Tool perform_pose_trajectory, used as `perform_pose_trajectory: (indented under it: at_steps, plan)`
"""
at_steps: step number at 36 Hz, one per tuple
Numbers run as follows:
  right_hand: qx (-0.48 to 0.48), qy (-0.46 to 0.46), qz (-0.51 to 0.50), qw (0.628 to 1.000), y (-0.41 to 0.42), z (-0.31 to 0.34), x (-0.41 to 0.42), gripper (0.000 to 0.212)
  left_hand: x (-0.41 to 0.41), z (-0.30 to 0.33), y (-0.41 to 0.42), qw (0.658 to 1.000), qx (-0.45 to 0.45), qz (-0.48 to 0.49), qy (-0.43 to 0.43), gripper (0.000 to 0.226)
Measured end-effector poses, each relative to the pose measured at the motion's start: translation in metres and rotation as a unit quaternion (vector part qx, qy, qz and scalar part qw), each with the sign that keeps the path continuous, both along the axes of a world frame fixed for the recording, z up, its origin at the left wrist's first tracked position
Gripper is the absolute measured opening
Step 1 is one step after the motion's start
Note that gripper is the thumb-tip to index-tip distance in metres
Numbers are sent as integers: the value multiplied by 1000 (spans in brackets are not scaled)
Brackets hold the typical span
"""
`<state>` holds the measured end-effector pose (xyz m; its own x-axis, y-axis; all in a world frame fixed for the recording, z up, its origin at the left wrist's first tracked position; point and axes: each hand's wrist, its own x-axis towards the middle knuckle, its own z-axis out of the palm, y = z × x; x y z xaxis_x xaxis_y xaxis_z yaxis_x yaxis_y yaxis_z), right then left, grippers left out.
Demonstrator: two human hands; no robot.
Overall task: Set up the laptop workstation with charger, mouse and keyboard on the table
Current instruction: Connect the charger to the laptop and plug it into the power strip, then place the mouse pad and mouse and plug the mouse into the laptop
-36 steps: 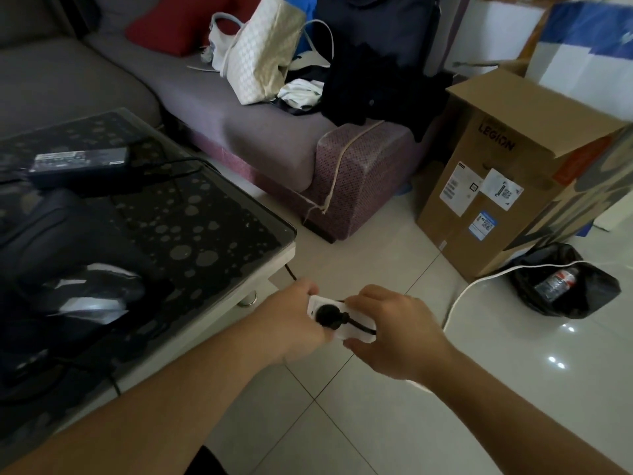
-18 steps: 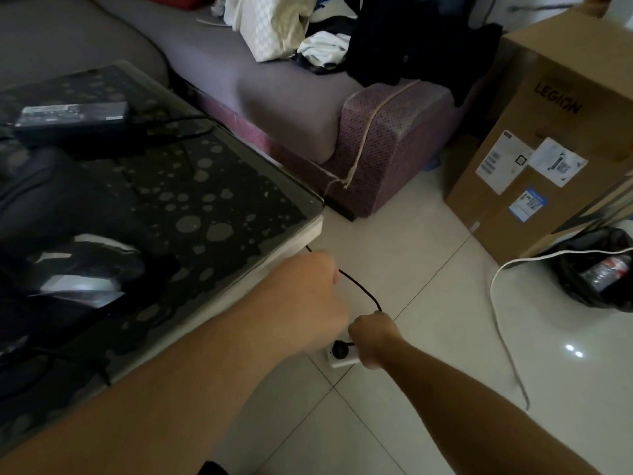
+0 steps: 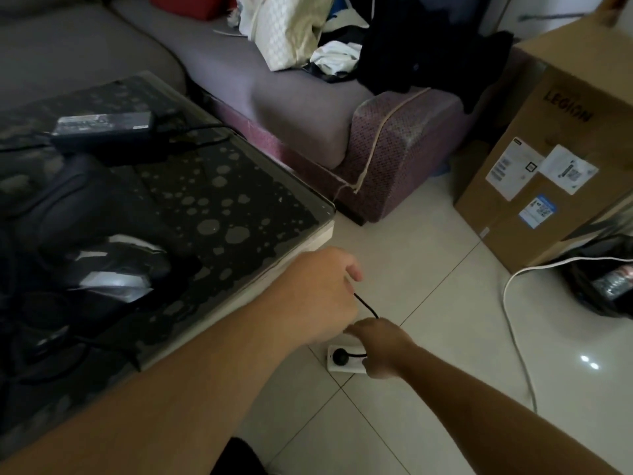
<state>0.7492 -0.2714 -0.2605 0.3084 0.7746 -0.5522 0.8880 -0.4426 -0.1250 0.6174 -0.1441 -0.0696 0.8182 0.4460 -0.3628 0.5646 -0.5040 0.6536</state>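
Take the purple sofa as your landmark. On its seat you see a white quilted bag, with crumpled white cloth and dark clothes just to the right of it, and a red cushion toward the back left. Right of the sofa's arm, a brown cardboard box with pasted labels stands on the pale floor tiles. Beyond the box, farther from the sofa, a black plastic bag lies on the tiles, and a white cable runs past it.
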Motion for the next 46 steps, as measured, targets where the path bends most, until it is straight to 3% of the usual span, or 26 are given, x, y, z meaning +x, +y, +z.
perform_pose_trajectory:
  at_steps: [5,10,16,20,30,38,43,46]
  plan:
    - [122,94,-138,978,-17,35,-20,58,-18,24,-10,990,-1,91,-110,17]
    - [269,154,-276,910,-22,110,-25,47,-50,63,-7,967,-27,167,-189,18]
    - [394,184,-236,869,-3,244,-70,40,-141,120,17,951,-31,219,-217,20]
    - [432,239,-157,855,29,296,-133,53,-218,138,30,949,17,243,-201,18]
    - [310,254,69,914,127,344,-343,43,-435,150,59,934,111,323,-104,20]
    - [218,229,129,940,200,328,-455,27,-556,141,102,908,184,375,-6,20]
    - [238,149,188,941,230,296,-474,50,-594,107,121,895,239,376,38,29]
    - [233,80,233,941,244,283,-481,66,-603,86,126,887,273,364,78,47]
